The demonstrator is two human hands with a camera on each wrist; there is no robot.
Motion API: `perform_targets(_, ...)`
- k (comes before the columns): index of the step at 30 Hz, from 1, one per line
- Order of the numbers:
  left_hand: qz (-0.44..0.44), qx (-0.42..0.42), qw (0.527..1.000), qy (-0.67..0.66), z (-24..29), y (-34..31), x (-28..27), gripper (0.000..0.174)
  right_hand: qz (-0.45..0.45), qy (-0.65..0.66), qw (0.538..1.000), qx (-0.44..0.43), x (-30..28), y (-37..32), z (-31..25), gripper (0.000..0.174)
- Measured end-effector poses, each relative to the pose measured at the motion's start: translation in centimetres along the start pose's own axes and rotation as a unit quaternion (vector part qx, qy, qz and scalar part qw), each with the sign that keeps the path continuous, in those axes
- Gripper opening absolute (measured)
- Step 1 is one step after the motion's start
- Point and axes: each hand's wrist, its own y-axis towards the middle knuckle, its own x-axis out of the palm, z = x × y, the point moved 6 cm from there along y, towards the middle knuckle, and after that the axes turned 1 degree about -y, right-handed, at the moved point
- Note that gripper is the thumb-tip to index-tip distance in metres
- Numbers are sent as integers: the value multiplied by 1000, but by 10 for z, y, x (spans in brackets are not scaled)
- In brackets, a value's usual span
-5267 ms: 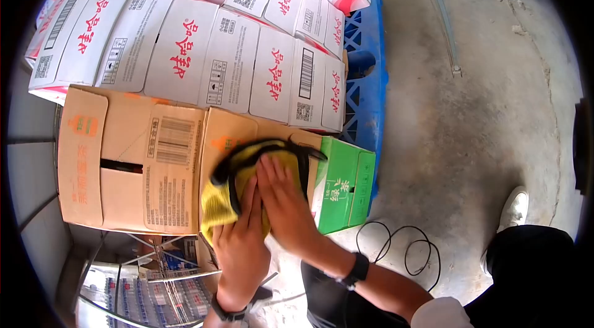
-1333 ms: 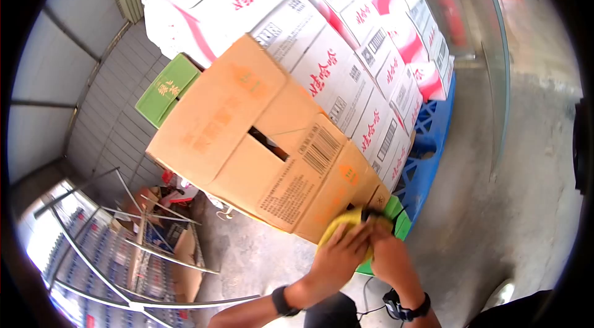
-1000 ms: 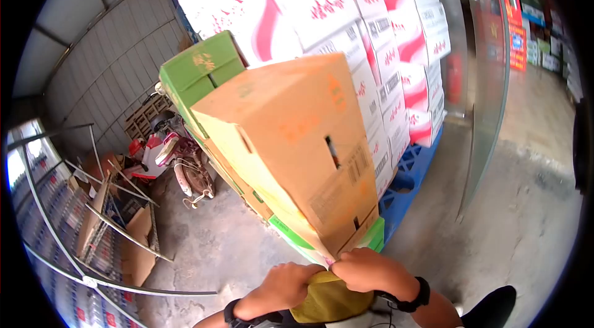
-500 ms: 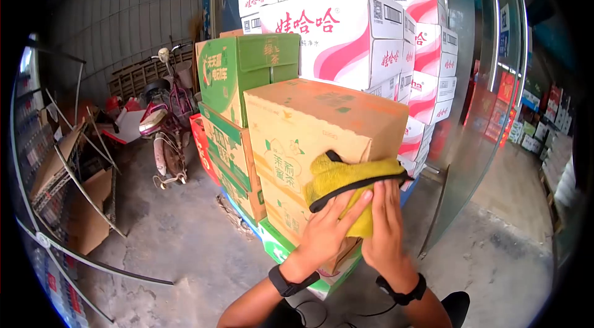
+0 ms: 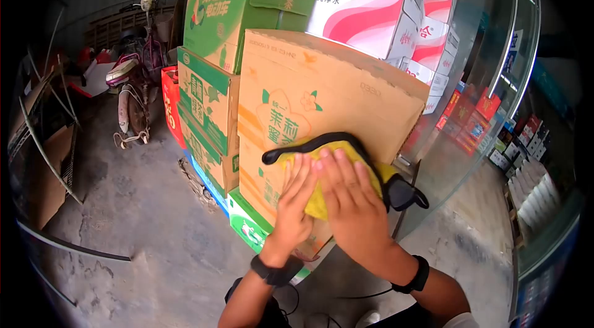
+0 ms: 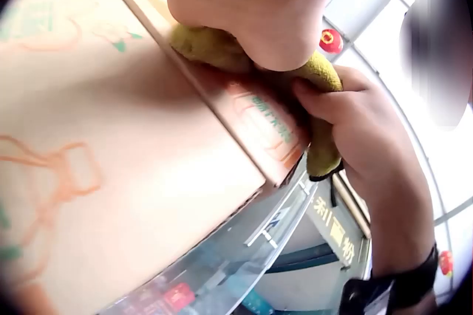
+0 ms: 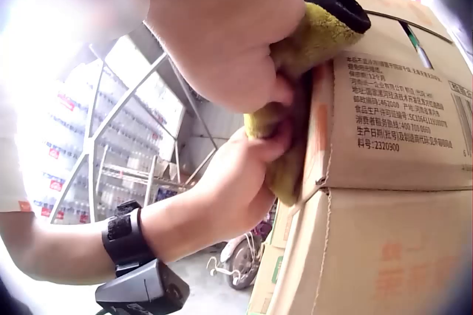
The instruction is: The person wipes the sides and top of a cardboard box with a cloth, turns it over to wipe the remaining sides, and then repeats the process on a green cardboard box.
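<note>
A yellow cloth with black edging (image 5: 322, 201) lies against the upright side of a brown printed carton (image 5: 328, 93), near its corner. My left hand (image 5: 292, 207) and right hand (image 5: 354, 207) press on the cloth side by side, fingers mostly straight and pointing up. In the left wrist view the left hand (image 6: 251, 12) fills the top, with the right hand (image 6: 380, 138) beyond it and cloth (image 6: 203, 48) under both. The right wrist view shows the cloth (image 7: 318, 38) bunched at the carton's edge. Part of the cloth is hidden beneath the hands.
Green tea cartons (image 5: 219, 18) are stacked at the left, white and pink cartons (image 5: 365, 6) behind. A parked two-wheeler (image 5: 133, 80) and bent metal poles (image 5: 52, 161) stand further left. A glass door (image 5: 476, 105) is at the right. A black cable (image 5: 365, 297) lies on the floor.
The cloth and hands went from the carton's top to its upright side, gripped with curled fingers around one second ago. Since half a second ago they are lower on it; the head view has tilted down.
</note>
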Motion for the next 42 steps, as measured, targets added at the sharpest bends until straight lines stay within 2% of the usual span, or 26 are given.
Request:
perform_targets(1,-21,-26,999,16,-1,-9,-6,76,-27,13,999,-24,1,-4,-5,48)
perform_targets(2,-74,-22,996,54,6,-12,-13,74,-24,48,998,-39,0,-8,-8,49)
perform_targets(5,-215,-26,967,137,45,-25,-50,63,-112,116,982,-102,-19,-19,-19,42)
perform_targets(6,-249,-86,957,124,53,-25,-60,62,-150,206,965,-62,-20,-20,-20,32)
perform_targets(7,-283,-144,942,110,57,-24,-67,63,-246,247,935,-60,-17,-19,-22,32)
perform_targets(9,-335,-138,924,123,60,-13,-75,60,-430,322,842,-53,-11,-12,-19,32)
perform_targets(10,-365,-148,915,89,54,-7,-75,57,-401,376,832,-71,-1,-9,-16,28)
perform_targets(13,-440,-141,884,75,38,6,-74,53,-437,420,795,-28,11,4,-9,29)
perform_targets(16,-465,-107,876,68,28,11,-71,51,-546,389,742,-5,15,6,-7,31)
perform_targets(19,-363,-8,914,184,54,48,-81,48,-308,253,915,-58,-1,20,13,36)
perform_targets(20,-234,38,948,211,76,66,-93,47,-232,207,950,-22,-28,41,21,20)
perform_targets(21,-155,55,955,247,100,83,-108,45,-151,159,976,14,-65,64,26,5)
perform_targets(23,36,229,926,298,128,99,-126,46,96,91,990,-56,-133,85,29,26)
perform_targets(25,92,233,918,306,127,101,-114,61,215,30,970,-112,-143,86,24,25)
perform_targets(27,95,213,930,285,107,94,-92,73,154,-29,981,-115,-118,70,28,35)
perform_targets(29,26,102,979,174,68,75,-54,79,66,-46,992,-102,-82,49,37,46)
perform_targets(30,-16,106,982,155,45,60,-26,81,21,-81,992,-98,-62,35,40,51)
perform_targets(31,-60,67,983,161,32,43,0,84,-24,-115,989,-93,-46,25,42,56)
perform_targets(32,-63,24,989,132,30,32,14,87,-52,-88,992,-77,-41,19,44,57)
perform_targets(34,-32,33,995,85,35,42,12,90,-111,-30,992,-45,-30,10,46,59)
perform_targets(37,-17,14,998,55,27,65,1,99,-37,-85,995,-27,-34,42,37,59)
perform_targets(38,-8,23,997,68,18,73,-4,99,-7,-61,998,-20,-27,50,36,62)
perform_targets(40,14,36,995,93,-5,75,-11,101,14,-44,999,-8,-7,60,26,56)
perform_targets(41,13,5,999,48,-11,69,-16,96,21,-38,999,-4,5,62,22,53)
perform_targets(42,29,-13,999,35,-18,56,-14,92,15,-79,997,-15,11,56,11,41)
